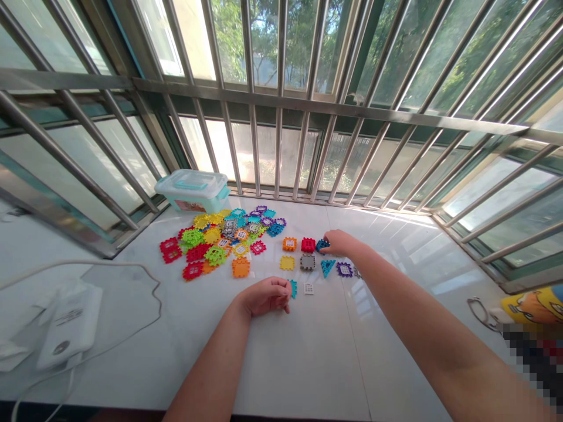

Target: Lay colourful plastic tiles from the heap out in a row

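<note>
My right hand (342, 243) reaches over the marble tabletop (281, 363), its fingertips gripping a blue plastic building piece (322, 245). Beside that piece lie a red square piece (308, 245) and an orange one (289, 244). Closer to me are a yellow piece (287, 262), a grey piece (307, 262), a teal triangle (327, 268) and a purple frame (344, 269). My left hand (265, 296) rests curled on the tabletop, with nothing visible in it. Just past its fingers lie a small teal piece (293, 288) and a white grid piece (308, 288).
A heap of multicoloured plastic pieces (220, 240) lies left of the row. Behind it stands a translucent lidded plastic box (191, 190). A white power adapter (70, 322) and its cable sit at left. Barred windows border the far side; a yellow cushion (534, 305) sits at right.
</note>
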`<action>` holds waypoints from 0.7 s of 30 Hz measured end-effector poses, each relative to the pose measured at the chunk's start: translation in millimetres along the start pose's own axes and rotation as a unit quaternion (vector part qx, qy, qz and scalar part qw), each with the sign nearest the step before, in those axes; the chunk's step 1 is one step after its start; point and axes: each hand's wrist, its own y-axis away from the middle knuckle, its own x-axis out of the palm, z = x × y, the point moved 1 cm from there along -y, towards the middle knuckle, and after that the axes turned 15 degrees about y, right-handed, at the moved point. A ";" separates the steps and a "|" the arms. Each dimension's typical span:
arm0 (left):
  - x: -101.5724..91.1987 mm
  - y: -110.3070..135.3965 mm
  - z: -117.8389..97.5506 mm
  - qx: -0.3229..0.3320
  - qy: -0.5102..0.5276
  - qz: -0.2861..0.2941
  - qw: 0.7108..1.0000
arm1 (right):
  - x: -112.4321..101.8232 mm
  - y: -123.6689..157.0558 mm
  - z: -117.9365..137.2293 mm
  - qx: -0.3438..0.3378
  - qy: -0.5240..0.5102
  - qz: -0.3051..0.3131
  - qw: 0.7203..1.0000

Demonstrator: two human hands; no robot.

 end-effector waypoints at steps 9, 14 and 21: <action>-1.1 0.3 0.3 0.002 -0.001 0.005 1.000 | -0.5 -0.4 0.6 0.001 0.005 0.003 1.000; -1.9 -0.2 1.1 0.001 0.001 0.001 1.000 | -1.9 0.3 1.9 0.006 0.003 0.005 1.000; -1.9 -0.2 0.7 0.000 0.001 0.004 1.000 | 1.6 -0.6 2.1 0.009 0.001 -0.001 1.000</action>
